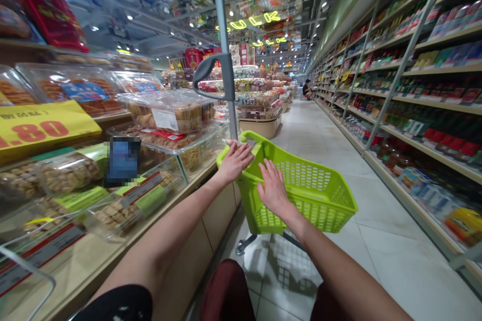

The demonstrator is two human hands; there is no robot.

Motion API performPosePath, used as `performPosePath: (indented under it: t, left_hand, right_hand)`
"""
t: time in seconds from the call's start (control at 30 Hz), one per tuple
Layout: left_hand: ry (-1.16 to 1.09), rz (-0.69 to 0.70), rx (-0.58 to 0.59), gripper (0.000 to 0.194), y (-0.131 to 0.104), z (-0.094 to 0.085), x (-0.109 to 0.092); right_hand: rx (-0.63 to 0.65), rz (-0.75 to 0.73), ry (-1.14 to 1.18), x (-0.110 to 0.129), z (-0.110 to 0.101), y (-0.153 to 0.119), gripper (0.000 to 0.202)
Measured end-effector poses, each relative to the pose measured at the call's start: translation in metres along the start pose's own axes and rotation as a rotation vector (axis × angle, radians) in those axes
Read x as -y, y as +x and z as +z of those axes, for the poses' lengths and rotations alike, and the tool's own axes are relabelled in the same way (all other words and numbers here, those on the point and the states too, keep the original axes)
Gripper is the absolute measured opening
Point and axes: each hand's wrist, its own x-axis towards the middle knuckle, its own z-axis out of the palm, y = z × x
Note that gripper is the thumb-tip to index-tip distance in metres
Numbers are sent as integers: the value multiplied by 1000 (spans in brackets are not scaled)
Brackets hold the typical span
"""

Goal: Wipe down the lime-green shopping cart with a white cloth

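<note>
A green plastic cart basket (305, 180) on grey legs with wheels stands in front of me, and nothing shows inside it. A grey pole with a loop handle (229, 77) rises behind its near left corner. My left hand (236, 160) lies over that corner of the rim, fingers stretched and slightly apart. Something small and pale shows just behind its fingertips, too small to name. My right hand (272, 185) is at the near side of the basket, fingers spread, with nothing in it; whether it touches the rim I cannot tell.
Clear boxes of baked snacks (169, 110) and a yellow price sign (45, 127) line the counter at left. Shelves of packaged goods (422, 80) run along the right. The tiled aisle (301, 120) leads ahead to a crouching person (307, 90).
</note>
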Motion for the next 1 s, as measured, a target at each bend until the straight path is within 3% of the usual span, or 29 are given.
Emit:
performPosePath:
  t: [0.17, 0.27, 0.37, 0.43, 0.53, 0.63, 0.73, 0.87, 1.0]
  left_hand:
    - [-32, 5, 52, 32, -27, 39, -32]
    - [-60, -25, 48, 34, -33, 51, -48]
    - [-95, 54, 59, 37, -31, 48, -52]
    - [-100, 99, 65, 37, -26, 39, -44]
    - [-78, 51, 50, 37, -19, 24, -25]
    - [-79, 26, 58, 37, -18, 21, -16]
    - [-124, 21, 92, 35, -26, 33, -29]
    - [-169, -46, 65, 37, -35, 52, -62]
    - [-225, 87, 57, 37, -32, 53, -75]
  right_hand:
    - [10, 14, -9, -3, 1, -1, 54]
    - [17, 25, -3, -2, 2, -2, 54]
    - [31, 33, 5, -2, 3, -4, 53]
    - [35, 38, 5, -4, 4, -6, 54]
    - [24, 47, 3, -9, 4, -7, 55]
    - [17, 60, 2, -12, 4, -9, 54]
    - [38, 70, 2, -12, 6, -11, 53]
    - [63, 77, -11, -12, 7, -14, 53]
    - [53, 79, -18, -18, 7, -17, 50]
